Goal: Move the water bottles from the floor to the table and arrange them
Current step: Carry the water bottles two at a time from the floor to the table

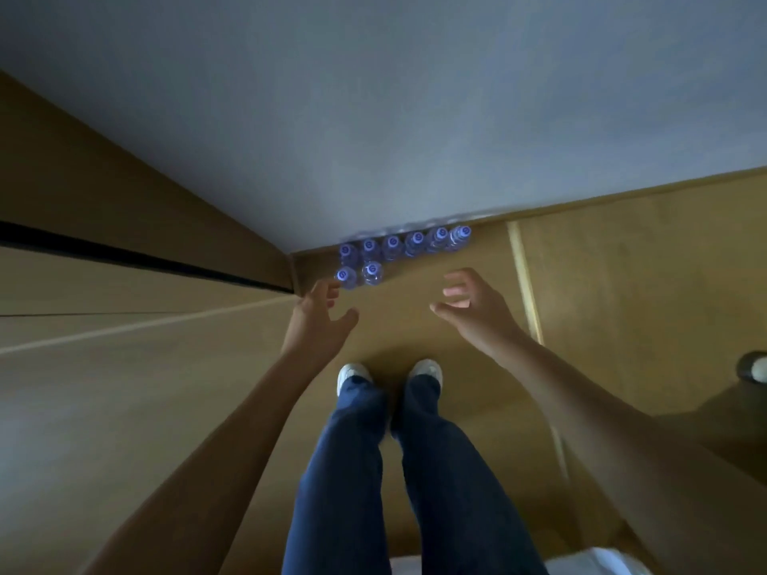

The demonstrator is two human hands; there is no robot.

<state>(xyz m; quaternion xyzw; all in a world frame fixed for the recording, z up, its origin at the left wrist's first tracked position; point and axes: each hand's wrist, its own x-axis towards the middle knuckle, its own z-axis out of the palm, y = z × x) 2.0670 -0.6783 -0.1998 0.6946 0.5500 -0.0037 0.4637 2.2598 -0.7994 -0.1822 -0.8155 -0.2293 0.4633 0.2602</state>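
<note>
A: Where are the water bottles sitting?

B: All standing upright on the floor, against the foot of the pale wall. Six are lining up in a back row touching the wall, two more are standing just in front of that row at its left end. Blue caps are facing up. Frame is a bit blurred, so I'm not reading labels.

A: Hands?

B: Both are reaching down and forward. The left hand is hovering just beside the front-left bottle, fingers spread wide, gripping nothing. Fingertips are looking very near that cap, but contact I cannot tell. The right hand is hanging out over bare floor to the right of the front pair, fingers loosely curved and open, also carrying nothing, apart from every bottle.

A: Stance?

B: Person is standing square to the row, white shoes side by side, dark blue trousers, toes well short of the bottles.

A: Anything else in shot?

B: Wooden panelling is running along the left. A dark round object is poking in at the right edge; can't identify it.
</note>
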